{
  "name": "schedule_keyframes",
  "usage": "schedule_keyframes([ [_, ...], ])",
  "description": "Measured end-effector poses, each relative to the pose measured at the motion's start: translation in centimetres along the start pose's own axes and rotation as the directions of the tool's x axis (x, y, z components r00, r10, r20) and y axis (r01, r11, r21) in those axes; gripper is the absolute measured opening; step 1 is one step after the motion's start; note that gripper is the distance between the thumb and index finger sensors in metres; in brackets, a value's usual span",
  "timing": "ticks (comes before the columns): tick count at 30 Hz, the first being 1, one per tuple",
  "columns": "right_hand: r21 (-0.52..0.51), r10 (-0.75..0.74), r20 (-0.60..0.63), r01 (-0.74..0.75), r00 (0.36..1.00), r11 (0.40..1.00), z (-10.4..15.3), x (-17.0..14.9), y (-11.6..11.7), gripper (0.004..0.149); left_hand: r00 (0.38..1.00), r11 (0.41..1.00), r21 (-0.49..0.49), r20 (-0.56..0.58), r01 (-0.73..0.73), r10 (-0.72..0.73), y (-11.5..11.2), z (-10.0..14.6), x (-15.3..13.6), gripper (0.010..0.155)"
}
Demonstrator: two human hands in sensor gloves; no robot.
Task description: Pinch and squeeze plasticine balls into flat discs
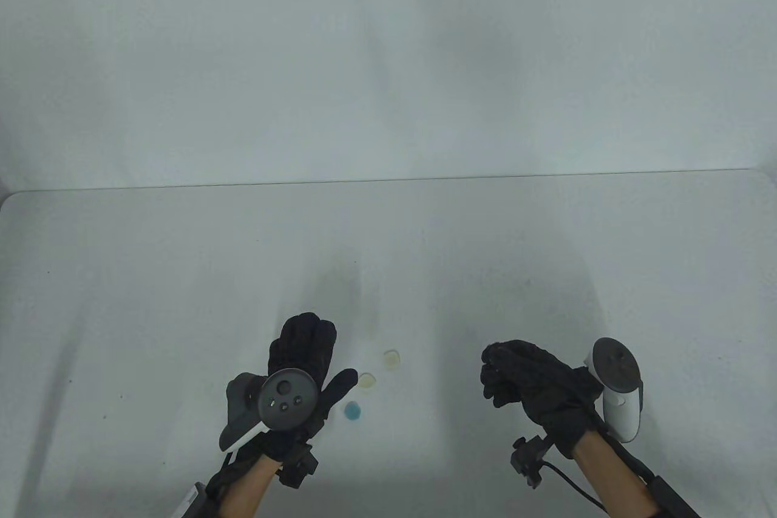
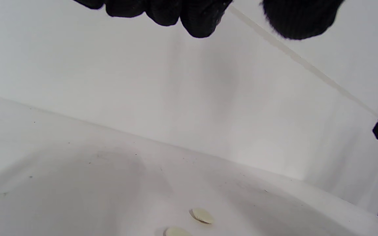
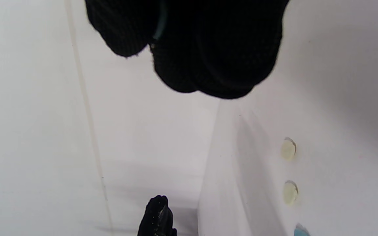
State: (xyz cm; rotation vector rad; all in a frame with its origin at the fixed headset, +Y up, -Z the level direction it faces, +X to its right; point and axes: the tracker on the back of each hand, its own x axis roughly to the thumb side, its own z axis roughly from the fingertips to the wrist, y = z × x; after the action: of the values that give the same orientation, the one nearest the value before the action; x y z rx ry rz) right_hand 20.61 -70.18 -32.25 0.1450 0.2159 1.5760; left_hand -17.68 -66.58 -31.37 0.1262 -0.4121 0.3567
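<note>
Left hand point(image 1: 301, 360): flat, fingers spread, holding nothing.
Right hand point(image 1: 527, 381): fingers curled together; contents cannot be told.
Discs: two cream point(image 1: 391, 359) point(image 1: 367, 381), one blue point(image 1: 352, 410), on tabletop point(image 1: 152, 299) beside left hand.

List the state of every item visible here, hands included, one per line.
Far pale yellow plasticine disc: flattened, lying on the table, untouched.
Near pale yellow plasticine disc: flattened, lying on the table, untouched.
Blue plasticine disc: flattened, on the table beside the left thumb; contact unclear.
Left hand: fingers extended, palm down, holding nothing.
Right hand: fingers curled closed; a thin blue-green sliver shows between them in the right wrist view.
</note>
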Motion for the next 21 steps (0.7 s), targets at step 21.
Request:
schedule_keyframes([
  [21,-0.099,0.017,0.004,-0.017,1.000,0.995,0.6,0.4,0.1,0.042,1.000,1.000,-0.003,-0.001,0.004,-0.004,0.0,0.0,0.0,0.080],
])
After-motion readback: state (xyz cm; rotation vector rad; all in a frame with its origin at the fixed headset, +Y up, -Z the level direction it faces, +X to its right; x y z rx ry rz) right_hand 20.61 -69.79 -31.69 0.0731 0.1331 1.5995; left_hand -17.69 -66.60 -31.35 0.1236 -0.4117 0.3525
